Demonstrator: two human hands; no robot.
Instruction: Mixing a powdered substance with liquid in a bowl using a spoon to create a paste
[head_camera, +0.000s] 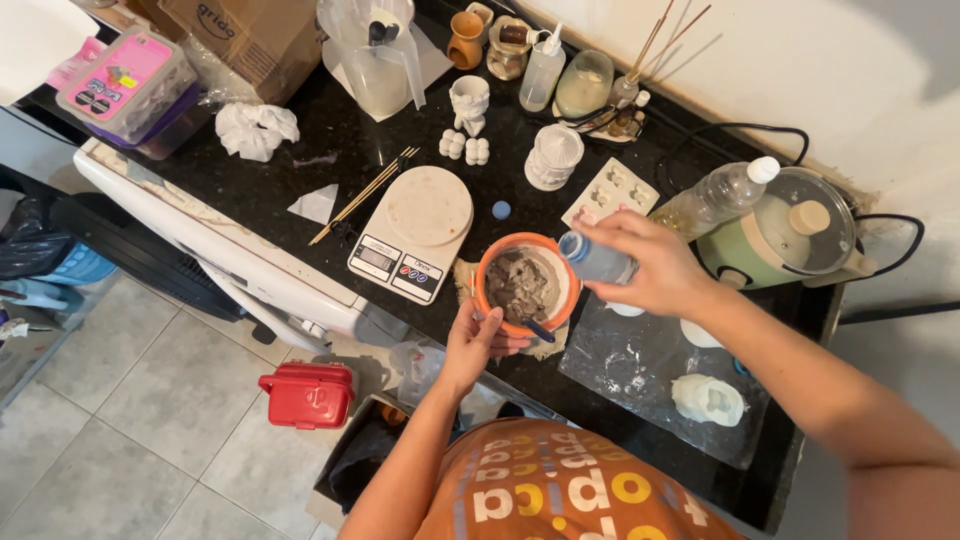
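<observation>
head view: right hand (655, 268) grip wraps a tilted bottle (597, 258); left hand (478, 340) grip pinches the orange bowl (489, 262) rim.

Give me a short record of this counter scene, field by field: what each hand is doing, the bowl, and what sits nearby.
Left hand: grips the stirring tool at the bowl's near rim
Right hand: holds a small clear bottle tipped over the bowl
Bowl: orange bowl with grey lumpy mix
Left of bowl: white kitchen scale, wooden sticks
Right of bowl: green cooker, plastic bottle
Surface: dark counter
</observation>
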